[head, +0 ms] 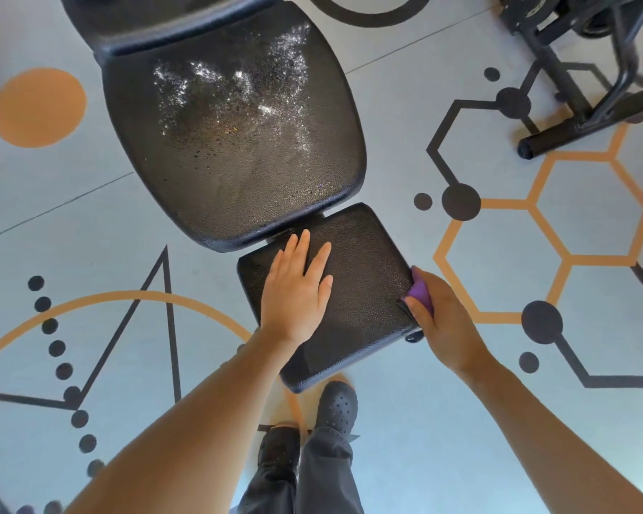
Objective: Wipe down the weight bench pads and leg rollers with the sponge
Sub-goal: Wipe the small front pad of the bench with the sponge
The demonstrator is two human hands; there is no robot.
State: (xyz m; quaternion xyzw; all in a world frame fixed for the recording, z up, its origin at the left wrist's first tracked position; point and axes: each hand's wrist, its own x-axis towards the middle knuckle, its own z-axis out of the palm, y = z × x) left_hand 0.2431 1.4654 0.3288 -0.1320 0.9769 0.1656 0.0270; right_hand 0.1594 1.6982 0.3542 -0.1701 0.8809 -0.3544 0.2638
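The right hand (437, 320) is closed around the purple sponge (420, 291), pressing it to the small pad's (364, 276) right edge; the left hand (296, 291) lies flat and open on top. Rubbing that narrow edge, the sponge could slip off. The larger pad (238, 142) glistens wet, perhaps slippery.

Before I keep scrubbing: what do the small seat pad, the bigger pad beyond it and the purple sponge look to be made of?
Small seat pad: black pebbled covering, probably vinyl or faux leather; the fine grain shows, finish fairly matte.
Bigger pad: apparently the same grained covering, with glinting wet patches across the middle.
Purple sponge: looks like soft, matte foam, though the right hand covers most of it.
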